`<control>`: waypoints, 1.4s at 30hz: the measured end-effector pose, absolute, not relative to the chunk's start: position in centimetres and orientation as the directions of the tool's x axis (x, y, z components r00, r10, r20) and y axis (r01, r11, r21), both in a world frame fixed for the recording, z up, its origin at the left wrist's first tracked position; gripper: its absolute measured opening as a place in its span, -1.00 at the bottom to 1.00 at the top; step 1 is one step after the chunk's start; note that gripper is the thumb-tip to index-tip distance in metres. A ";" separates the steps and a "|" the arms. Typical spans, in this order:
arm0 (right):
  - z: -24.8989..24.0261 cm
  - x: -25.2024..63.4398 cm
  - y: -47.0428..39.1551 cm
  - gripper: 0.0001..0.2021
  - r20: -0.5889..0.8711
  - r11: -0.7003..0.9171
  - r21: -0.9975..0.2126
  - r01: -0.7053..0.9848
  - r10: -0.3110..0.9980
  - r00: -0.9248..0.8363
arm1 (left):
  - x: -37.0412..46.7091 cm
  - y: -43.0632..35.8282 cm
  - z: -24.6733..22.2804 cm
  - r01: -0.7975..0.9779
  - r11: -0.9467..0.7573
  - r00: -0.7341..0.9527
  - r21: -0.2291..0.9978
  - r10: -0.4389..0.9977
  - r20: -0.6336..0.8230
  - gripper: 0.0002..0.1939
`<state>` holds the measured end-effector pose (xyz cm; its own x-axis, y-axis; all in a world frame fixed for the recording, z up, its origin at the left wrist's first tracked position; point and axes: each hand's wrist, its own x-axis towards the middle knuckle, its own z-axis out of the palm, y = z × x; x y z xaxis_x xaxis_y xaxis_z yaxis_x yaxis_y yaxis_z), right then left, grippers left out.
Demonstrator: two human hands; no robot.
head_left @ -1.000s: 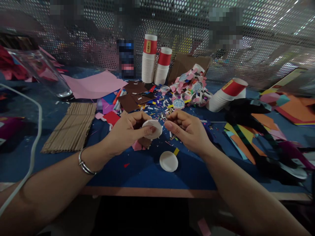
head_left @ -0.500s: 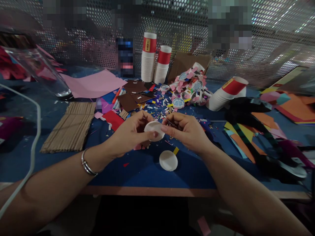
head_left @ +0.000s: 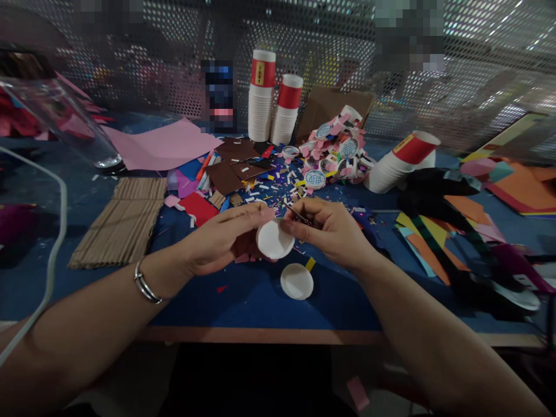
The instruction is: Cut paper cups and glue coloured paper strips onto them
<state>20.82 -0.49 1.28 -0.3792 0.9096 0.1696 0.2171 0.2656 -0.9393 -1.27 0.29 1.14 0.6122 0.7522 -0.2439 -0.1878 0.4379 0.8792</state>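
Between my two hands is a small white paper disc (head_left: 275, 238). My left hand (head_left: 226, 237) is at its left and upper edge, with the thumb near the top rim and the other fingers behind it. My right hand (head_left: 328, 229) pinches the disc's right edge and also has small dark metal scissors (head_left: 299, 216) in its fingers. Just below, a second white disc (head_left: 297, 281) lies on the blue table, with a yellow paper strip (head_left: 310, 264) at its upper right.
Paper scraps (head_left: 269, 188) lie beyond my hands. Paper cup stacks (head_left: 262, 110) stand behind, beside a heap of decorated pieces (head_left: 332, 150). Corrugated cardboard (head_left: 121, 223) and a white cable (head_left: 56, 255) are left; coloured papers (head_left: 423, 237) and black material (head_left: 452, 260) are right.
My left thumb has moved from the disc's face up to its upper edge, so more of the white face shows. The disc sits slightly lower. My right hand has hardly moved.
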 end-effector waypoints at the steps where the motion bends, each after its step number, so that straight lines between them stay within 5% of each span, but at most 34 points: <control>1: 1.3 20.8 -0.5 -0.63 0.175 0.276 -0.936 0.218 0.903 -0.392 | -1.4 0.3 1.3 -0.183 0.470 0.634 0.863 0.728 -0.262 -0.59; 6: 1.7 20.7 -0.7 -0.64 0.200 0.311 -0.927 0.211 0.883 -0.426 | -1.9 0.6 1.6 -0.123 0.492 0.716 0.862 0.645 -0.266 -0.65; 18: 1.9 20.9 -1.2 -0.60 0.342 0.423 -0.869 0.257 0.889 -0.305 | -3.1 2.1 1.3 -0.119 0.065 0.746 0.991 0.665 0.046 -0.44; 30: 1.7 20.7 -1.8 -0.65 0.282 0.464 -0.754 0.466 0.869 -0.408 | -2.7 3.2 -0.4 -0.036 -0.475 0.456 0.879 0.775 0.437 -0.41; 42: 1.7 20.7 -1.8 -0.65 0.255 0.457 -0.738 0.496 0.870 -0.423 | -3.1 2.9 -0.9 0.131 -0.557 0.405 0.820 0.785 0.469 -0.36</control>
